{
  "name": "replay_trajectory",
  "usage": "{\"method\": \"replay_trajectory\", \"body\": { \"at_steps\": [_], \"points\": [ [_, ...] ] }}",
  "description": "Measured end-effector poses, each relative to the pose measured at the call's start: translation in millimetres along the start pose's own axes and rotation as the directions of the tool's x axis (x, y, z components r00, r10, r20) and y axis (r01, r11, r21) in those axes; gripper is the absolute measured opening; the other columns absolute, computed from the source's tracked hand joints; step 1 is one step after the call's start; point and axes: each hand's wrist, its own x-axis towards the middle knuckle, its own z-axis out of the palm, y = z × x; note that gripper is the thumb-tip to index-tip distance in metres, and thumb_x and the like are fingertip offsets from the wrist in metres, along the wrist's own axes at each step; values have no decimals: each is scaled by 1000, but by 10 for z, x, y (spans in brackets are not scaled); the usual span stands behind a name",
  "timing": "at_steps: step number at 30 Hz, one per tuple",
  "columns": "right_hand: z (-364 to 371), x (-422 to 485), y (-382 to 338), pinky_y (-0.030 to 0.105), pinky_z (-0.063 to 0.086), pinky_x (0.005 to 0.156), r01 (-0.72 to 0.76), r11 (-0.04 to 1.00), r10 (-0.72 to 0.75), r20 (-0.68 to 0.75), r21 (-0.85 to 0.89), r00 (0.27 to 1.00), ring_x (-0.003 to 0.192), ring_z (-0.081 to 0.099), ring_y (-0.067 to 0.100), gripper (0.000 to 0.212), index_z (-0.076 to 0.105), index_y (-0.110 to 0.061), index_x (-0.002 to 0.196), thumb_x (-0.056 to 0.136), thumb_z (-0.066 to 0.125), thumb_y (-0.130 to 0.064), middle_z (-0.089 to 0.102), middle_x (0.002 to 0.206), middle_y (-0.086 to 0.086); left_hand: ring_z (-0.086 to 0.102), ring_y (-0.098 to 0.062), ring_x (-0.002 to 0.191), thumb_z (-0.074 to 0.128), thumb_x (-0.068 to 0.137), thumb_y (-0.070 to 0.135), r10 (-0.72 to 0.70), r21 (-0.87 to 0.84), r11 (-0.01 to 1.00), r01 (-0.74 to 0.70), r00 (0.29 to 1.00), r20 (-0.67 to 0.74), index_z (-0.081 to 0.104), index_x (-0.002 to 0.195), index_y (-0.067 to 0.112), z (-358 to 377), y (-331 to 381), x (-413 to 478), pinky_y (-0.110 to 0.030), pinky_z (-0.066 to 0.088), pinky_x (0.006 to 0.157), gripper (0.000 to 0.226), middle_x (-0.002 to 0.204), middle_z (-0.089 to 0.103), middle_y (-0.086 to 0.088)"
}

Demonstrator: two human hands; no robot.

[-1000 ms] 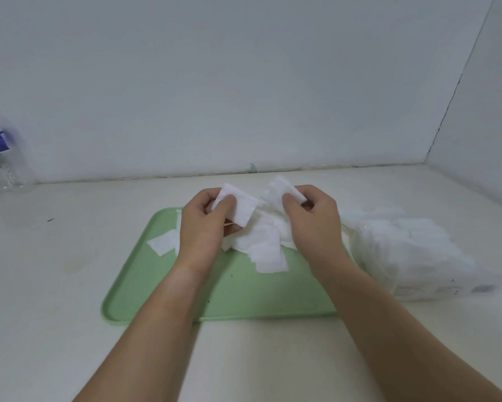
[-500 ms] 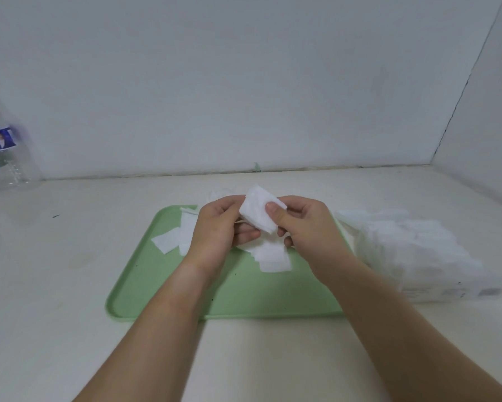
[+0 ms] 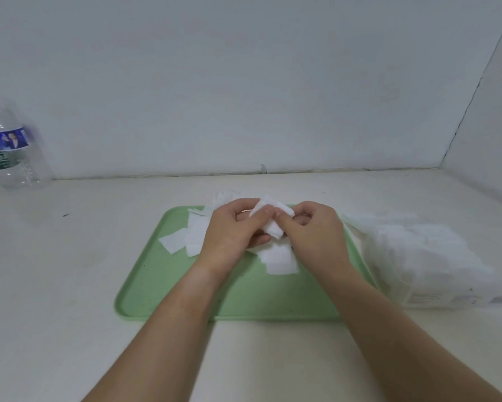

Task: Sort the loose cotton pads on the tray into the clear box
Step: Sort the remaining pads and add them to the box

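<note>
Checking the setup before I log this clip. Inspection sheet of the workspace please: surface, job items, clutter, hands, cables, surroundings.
Surface: pale tabletop, a few small dark specks, otherwise plain.
Job's things: green tray in the centre; loose cotton pads lie scattered on its far half; a small stack of pads is held above them. Clear box sits just right of the tray, already heaped with white pads.
Clutter: clear water bottle with a blue label, far left by the wall.
Hands: left hand and right hand both pinch the held stack, thumbs meeting on top.
Cables: nothing seen.
Surroundings: plain white wall behind, meeting a side wall at the right corner.
</note>
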Motion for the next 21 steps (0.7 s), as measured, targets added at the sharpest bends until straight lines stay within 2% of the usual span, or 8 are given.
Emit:
{"method": "replay_trajectory", "body": {
  "at_steps": [3, 7, 9, 11, 14, 16, 18, 21],
  "points": [
    [-20, -36, -33, 37, 54, 70, -11, 990, 2, -66, -140, 998, 69, 66, 11, 27, 62, -26, 82, 87, 63, -52, 70, 71, -8, 72, -10, 71, 69, 94, 11, 45, -16, 999, -48, 986, -158, 71, 110, 4, -25, -13, 37, -21, 59, 66, 17, 80, 75, -4],
    [-87, -85, -136, 37, 54, 67, 51, 990, -61, -74, -135, 995, 66, 61, 11, 11, 61, -27, 84, 92, 61, -33, 65, 68, -9, 70, -11, 65, 66, 93, 9, 81, -51, 992, -115, 896, -437, 71, 104, 8, -225, 48, 96, -23, 59, 62, 12, 85, 74, -9],
    [-57, -99, -208, 35, 52, 64, 72, 990, -76, -33, -118, 997, 65, 61, 12, 10, 63, -27, 81, 91, 60, -29, 67, 69, -7, 71, -13, 64, 62, 93, 11, 36, -121, 986, -114, 857, -514, 70, 96, 9, -366, 121, 122, -23, 57, 58, 9, 84, 73, -10],
    [28, -110, -304, 31, 51, 62, 91, 987, -82, 73, -133, 994, 63, 61, 10, 12, 66, -27, 81, 90, 59, -26, 70, 71, -7, 71, -16, 63, 58, 94, 12, 7, -172, 977, -127, 822, -569, 66, 89, 12, -521, 217, 125, -24, 55, 55, 10, 79, 72, -10],
    [213, -137, -447, 24, 43, 54, 116, 982, -73, 264, -151, 962, 51, 56, -2, 19, 71, -28, 87, 90, 56, -17, 74, 73, -13, 67, -15, 54, 56, 93, 13, 101, -28, 989, -143, 810, -578, 66, 92, 12, -829, 265, 142, -25, 51, 51, 10, 76, 70, -8],
    [400, -137, -534, 19, 41, 48, 118, 986, -71, 341, -120, 937, 44, 51, -3, 23, 72, -26, 93, 92, 53, -13, 76, 78, -11, 65, -13, 52, 58, 93, 13, 132, 50, 991, -126, 815, -564, 68, 99, 10, -1072, 227, 114, -23, 50, 49, 13, 78, 70, -8],
    [592, -136, -599, 16, 43, 47, 143, 986, -99, 379, -90, 920, 49, 54, -2, 26, 72, -22, 98, 93, 49, -10, 76, 83, -8, 65, -13, 54, 63, 92, 13, 141, 71, 990, -122, 820, -555, 71, 102, 9, -1258, 167, 63, -22, 52, 51, 13, 79, 72, -9],
    [920, -130, -692, 12, 47, 58, 259, 958, -179, 448, -123, 876, 66, 62, 3, 28, 72, -20, 105, 95, 49, -9, 73, 94, -7, 69, -16, 58, 66, 92, 13, 149, 48, 988, -148, 806, -573, 72, 98, 10, -1422, 95, -12, -23, 55, 54, 9, 79, 73, -11]
  ]
}}
